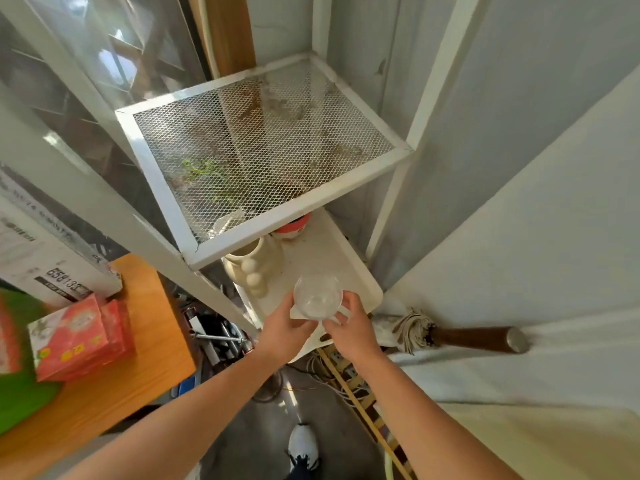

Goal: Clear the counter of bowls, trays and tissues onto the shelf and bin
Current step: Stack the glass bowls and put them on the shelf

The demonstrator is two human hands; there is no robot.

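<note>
Bowl [318, 296], clear plastic, is held w/ both hands just above the front of the white lower shelf [349, 268]: left hand [287, 329] grips its near-left side, right hand [351, 327] pinches its right rim. Cream vase [254, 268] stands just left of it under the mesh shelf [263, 140]; red boxes [83, 337] sit on the wood counter [138, 368] at left.

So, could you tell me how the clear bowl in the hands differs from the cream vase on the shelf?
The clear bowl is transparent and low; the cream vase is opaque and taller. The bowl is held by the left hand and right hand; the vase stands untouched. Both are over the white shelf.
</note>
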